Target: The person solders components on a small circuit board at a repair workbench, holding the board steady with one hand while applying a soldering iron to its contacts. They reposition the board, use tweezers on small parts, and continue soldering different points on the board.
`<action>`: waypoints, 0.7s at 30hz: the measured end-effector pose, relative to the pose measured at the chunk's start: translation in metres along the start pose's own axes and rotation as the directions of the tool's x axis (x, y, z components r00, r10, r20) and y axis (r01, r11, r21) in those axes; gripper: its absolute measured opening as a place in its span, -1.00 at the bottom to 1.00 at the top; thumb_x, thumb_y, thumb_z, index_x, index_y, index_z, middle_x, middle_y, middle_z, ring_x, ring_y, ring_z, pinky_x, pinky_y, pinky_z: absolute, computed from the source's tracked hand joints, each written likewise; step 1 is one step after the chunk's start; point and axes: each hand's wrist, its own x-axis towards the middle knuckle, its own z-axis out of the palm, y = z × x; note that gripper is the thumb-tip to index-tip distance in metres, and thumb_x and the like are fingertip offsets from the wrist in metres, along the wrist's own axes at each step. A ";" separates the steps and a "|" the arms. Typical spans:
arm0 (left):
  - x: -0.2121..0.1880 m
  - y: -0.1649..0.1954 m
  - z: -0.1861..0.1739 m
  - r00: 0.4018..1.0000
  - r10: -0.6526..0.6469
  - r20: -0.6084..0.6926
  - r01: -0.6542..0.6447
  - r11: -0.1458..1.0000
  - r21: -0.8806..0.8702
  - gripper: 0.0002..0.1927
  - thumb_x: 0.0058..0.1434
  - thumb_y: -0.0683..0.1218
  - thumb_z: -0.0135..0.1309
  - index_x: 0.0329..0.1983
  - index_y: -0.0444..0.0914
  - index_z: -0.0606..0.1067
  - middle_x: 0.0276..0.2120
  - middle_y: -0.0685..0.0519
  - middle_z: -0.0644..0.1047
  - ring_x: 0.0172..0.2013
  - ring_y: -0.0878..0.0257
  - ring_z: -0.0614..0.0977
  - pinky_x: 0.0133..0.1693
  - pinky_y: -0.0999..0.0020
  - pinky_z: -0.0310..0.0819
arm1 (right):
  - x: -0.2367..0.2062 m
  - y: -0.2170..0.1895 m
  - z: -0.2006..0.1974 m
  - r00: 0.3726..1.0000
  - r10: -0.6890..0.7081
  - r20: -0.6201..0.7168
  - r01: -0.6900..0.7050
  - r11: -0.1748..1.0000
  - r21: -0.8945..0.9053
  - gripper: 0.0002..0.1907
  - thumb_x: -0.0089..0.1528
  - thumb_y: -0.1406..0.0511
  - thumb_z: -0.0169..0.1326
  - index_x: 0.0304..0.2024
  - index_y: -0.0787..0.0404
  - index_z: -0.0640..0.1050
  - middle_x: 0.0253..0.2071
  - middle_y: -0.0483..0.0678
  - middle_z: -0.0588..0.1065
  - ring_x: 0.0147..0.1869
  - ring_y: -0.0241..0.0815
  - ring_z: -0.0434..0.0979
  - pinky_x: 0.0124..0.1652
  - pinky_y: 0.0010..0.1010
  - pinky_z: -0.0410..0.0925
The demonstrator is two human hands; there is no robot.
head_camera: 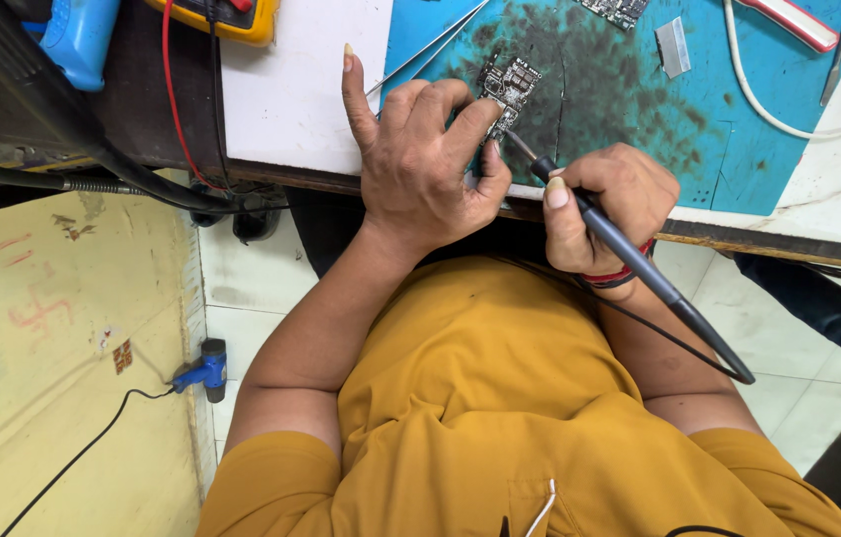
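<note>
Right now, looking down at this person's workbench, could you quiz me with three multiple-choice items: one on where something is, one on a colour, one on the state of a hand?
1. Where does the small circuit board lie?
A. On the blue-green mat, under the left hand's fingertips
B. On the yellow floor
C. On the white sheet

2. What colour is the person's shirt?
A. White
B. Mustard yellow
C. Green

3. What is the right hand doing?
A. Resting open and flat
B. Gripping a thin black corded iron
C. Holding tweezers

Answers:
1. A: the board sits on the stained mat, with the left hand touching it.
2. B: the shirt fills the lower picture in mustard yellow.
3. B: the fingers close around the black iron, its tip pointing at the board.
</note>
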 end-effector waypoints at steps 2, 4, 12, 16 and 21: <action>0.000 0.000 0.000 1.000 0.000 -0.001 0.000 1.000 -0.007 -0.75 0.19 0.00 0.16 -0.06 -0.09 0.58 -0.12 0.14 0.45 0.04 0.16 0.48 0.46 -0.28 -0.44 | 0.000 0.000 0.000 1.000 -0.004 0.002 0.004 1.000 -0.002 -0.87 0.35 0.38 0.14 -0.24 0.28 0.45 -0.39 0.05 0.49 -0.43 -0.02 0.49 -0.35 -0.30 0.35; 0.000 0.000 0.000 1.000 -0.001 0.000 0.001 1.000 -0.002 -0.75 0.20 -0.01 0.16 -0.06 -0.09 0.58 -0.12 0.15 0.45 0.04 0.17 0.48 0.47 -0.28 -0.44 | 0.000 0.000 0.000 1.000 -0.007 0.016 0.007 1.000 0.002 -0.88 0.36 0.38 0.14 -0.22 0.28 0.46 -0.37 0.05 0.49 -0.40 -0.01 0.51 -0.32 -0.30 0.36; 0.001 0.001 0.001 1.000 0.000 0.005 0.000 1.000 0.004 -0.75 0.20 -0.01 0.16 -0.05 -0.08 0.58 -0.12 0.15 0.45 0.04 0.16 0.48 0.47 -0.27 -0.44 | 0.001 0.001 -0.001 1.000 -0.003 0.006 0.003 1.000 0.002 -0.88 0.35 0.38 0.15 -0.24 0.28 0.46 -0.37 0.06 0.50 -0.41 -0.01 0.50 -0.33 -0.30 0.36; 0.001 0.001 0.001 1.000 0.001 0.002 -0.001 1.000 0.001 -0.75 0.19 -0.01 0.16 -0.06 -0.08 0.58 -0.12 0.15 0.45 0.04 0.16 0.48 0.46 -0.27 -0.45 | 0.000 0.000 -0.001 1.000 0.005 0.011 -0.005 1.000 -0.006 -0.89 0.36 0.38 0.15 -0.23 0.27 0.47 -0.36 0.06 0.51 -0.40 -0.01 0.51 -0.33 -0.30 0.36; 0.001 -0.001 0.001 1.000 0.007 -0.001 -0.007 1.000 0.005 -0.76 0.20 -0.01 0.16 -0.07 -0.08 0.58 -0.13 0.15 0.45 0.03 0.17 0.48 0.46 -0.28 -0.45 | 0.001 -0.001 0.000 1.000 0.009 0.004 -0.009 1.000 -0.006 -0.88 0.36 0.38 0.15 -0.23 0.28 0.46 -0.36 0.06 0.50 -0.41 -0.01 0.50 -0.33 -0.31 0.35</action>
